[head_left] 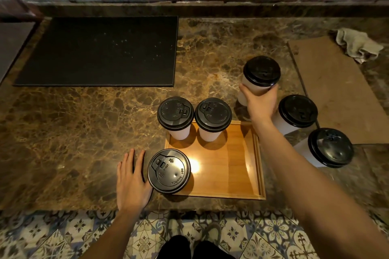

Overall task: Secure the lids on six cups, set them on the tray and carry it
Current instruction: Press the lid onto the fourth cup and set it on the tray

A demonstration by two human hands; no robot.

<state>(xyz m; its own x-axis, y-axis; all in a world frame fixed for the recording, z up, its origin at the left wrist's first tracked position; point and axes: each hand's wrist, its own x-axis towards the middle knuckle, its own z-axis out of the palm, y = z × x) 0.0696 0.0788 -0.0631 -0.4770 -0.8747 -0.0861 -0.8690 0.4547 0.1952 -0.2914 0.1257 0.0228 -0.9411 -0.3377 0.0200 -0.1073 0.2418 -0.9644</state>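
A wooden tray (pixel 227 166) lies on the marble counter. Three white paper cups with black lids stand on it: two at its far edge (pixel 175 115) (pixel 213 117) and one at its near left corner (pixel 169 170). My right hand (pixel 260 102) grips a fourth lidded cup (pixel 261 71) just beyond the tray's far right corner; whether it touches the counter I cannot tell. Two more lidded cups (pixel 297 111) (pixel 330 147) stand on the counter right of the tray. My left hand (pixel 131 176) lies flat on the counter, fingers straight, beside the near left cup.
A black mat (pixel 101 50) covers the far left of the counter. A brown board (pixel 336 82) and a crumpled cloth (pixel 357 44) lie at the far right. A brick wall rises behind. The counter's front edge runs below the tray, patterned floor tiles beneath.
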